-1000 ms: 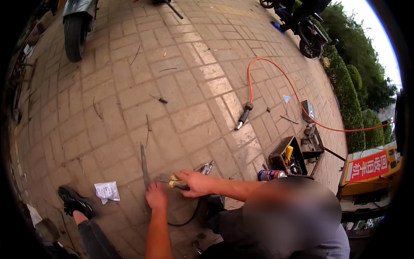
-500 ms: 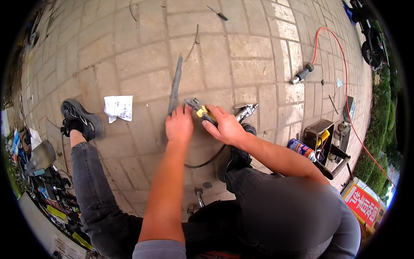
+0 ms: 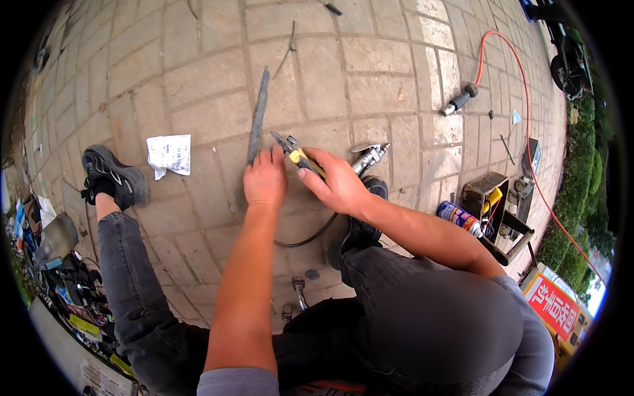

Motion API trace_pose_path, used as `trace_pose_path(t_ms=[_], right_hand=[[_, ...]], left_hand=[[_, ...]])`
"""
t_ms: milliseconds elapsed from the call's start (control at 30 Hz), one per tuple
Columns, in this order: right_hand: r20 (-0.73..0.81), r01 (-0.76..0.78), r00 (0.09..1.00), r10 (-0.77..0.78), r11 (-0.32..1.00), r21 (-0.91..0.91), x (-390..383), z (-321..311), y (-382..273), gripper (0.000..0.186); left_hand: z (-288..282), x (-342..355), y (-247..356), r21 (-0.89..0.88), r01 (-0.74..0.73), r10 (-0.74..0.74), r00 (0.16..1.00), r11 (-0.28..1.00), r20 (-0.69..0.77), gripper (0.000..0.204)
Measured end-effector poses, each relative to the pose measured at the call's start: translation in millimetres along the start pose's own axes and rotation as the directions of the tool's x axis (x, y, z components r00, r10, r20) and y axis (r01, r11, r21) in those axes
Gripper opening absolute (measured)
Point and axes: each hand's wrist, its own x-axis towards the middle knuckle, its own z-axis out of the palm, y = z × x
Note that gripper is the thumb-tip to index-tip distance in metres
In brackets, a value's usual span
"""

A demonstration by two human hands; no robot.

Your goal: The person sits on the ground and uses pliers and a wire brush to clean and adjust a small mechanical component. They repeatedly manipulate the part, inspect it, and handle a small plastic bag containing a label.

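A long grey strip point(image 3: 258, 115), rubber-like, lies on the paving and runs down under the fingers of my left hand point(image 3: 265, 179). The fingers of that hand are bent together over its near end, and the grip itself is hidden from above. In my right hand point(image 3: 340, 188) are pliers point(image 3: 297, 157) with yellow and black handles. Their jaws point away from me and to the left, just beside my left fingertips. Whether the jaws touch anything cannot be made out. A silver air tool point(image 3: 371, 158) lies right of my right hand, close to my shoe.
A white packet point(image 3: 169, 156) lies to the left, near my other shoe. At right stand a spray can point(image 3: 457, 216) and an open tool box point(image 3: 486, 191). A red hose point(image 3: 526, 112) with a dark coupling curves along the right. A thin wire point(image 3: 286, 51) lies ahead.
The whole scene has slid slightly up and left in the picture. Both hands keep nearly the same place by the strip, with the pliers still in my right hand.
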Motion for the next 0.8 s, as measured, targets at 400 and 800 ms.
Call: trace_pose_path(t_ms=[400,800], right_hand=[[0.215,-0.38,0.886,0.412,0.908,-0.174,8,-9,-4,0.051],[0.58,0.371,0.699,0.418,0.482,-0.794,72,-91,-24,0.042]], left_hand=[[0,-2,2,0.025,0.008,-0.009,0.999,1.0,0.039,0.032],[-2,1,3,-0.003,0.034,-0.034,0.998,0.999,0.045,0.033]])
